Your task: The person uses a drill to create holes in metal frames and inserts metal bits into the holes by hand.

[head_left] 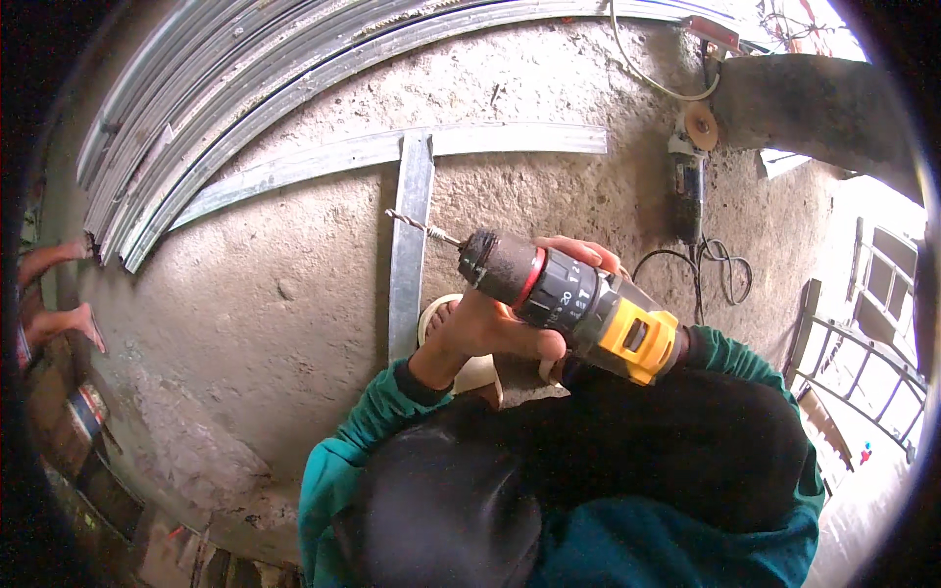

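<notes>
A yellow and black cordless drill [627,328] lies sideways across my grip, its silver bit [417,222] pointing up and left. My left hand [485,328] is closed around its front body, thumb below the dark collar, with fingertips showing over the far side. My right hand [686,348] is at the rear of the drill, mostly hidden by it, apparently gripping the handle. Beneath the bit, a short flat metal channel [407,284] meets a longer one [520,139] crosswise on the rough concrete. My sandalled foot [439,318] is beside the short piece.
Long metal channels [245,59] are stacked at the upper left. An angle grinder [686,191] with coiled cord lies right, near a dark concrete block [804,108] and a small power strip [711,34]. Another person's bare legs [59,323] show far left. Metal frames [863,392] stand far right.
</notes>
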`<state>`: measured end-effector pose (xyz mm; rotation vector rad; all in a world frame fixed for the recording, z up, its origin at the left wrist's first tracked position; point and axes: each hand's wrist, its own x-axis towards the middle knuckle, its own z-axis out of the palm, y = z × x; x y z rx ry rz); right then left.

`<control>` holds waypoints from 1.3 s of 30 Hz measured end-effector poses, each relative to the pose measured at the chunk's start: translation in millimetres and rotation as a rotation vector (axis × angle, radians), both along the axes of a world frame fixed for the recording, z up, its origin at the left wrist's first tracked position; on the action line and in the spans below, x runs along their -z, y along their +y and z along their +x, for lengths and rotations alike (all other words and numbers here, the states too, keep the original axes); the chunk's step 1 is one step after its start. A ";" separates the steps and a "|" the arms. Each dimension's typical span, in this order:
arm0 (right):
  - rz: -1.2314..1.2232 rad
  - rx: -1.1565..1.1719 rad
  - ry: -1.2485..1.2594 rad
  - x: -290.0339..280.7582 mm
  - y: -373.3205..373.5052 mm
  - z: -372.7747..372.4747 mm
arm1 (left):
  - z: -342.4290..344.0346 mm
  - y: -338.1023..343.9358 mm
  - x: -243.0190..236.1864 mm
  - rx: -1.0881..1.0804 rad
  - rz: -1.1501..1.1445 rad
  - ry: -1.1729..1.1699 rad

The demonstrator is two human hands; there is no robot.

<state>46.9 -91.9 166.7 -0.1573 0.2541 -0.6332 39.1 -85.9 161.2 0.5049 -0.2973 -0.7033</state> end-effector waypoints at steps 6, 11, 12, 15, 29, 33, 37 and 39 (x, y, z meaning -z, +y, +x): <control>-0.001 0.064 0.067 26.9 -58.7 -55.1 | 6.9 1.8 1.6 -0.026 -0.048 -0.136; 0.030 0.087 0.122 30.3 -67.2 -64.4 | 3.6 4.0 -5.7 -0.031 -0.013 -0.059; 0.030 0.098 0.135 31.4 -67.8 -63.4 | 3.9 2.3 -2.6 -0.031 -0.044 -0.071; 0.035 0.116 0.166 47.0 -85.9 -75.9 | 7.6 8.6 -10.1 -0.026 0.017 -0.102; -0.134 -0.295 0.456 49.5 -133.7 -96.2 | 5.7 8.6 -4.6 -0.004 -0.045 -0.065; -0.588 -0.597 0.154 26.4 -132.7 -74.1 | 3.0 5.0 -0.3 0.018 -0.134 -0.005; -1.324 -1.101 0.034 4.2 -162.6 -50.3 | -1.2 6.7 11.6 -0.002 -0.053 -0.053; -1.343 -1.104 0.042 2.9 -163.0 -47.7 | -1.1 5.1 10.6 -0.008 -0.008 -0.058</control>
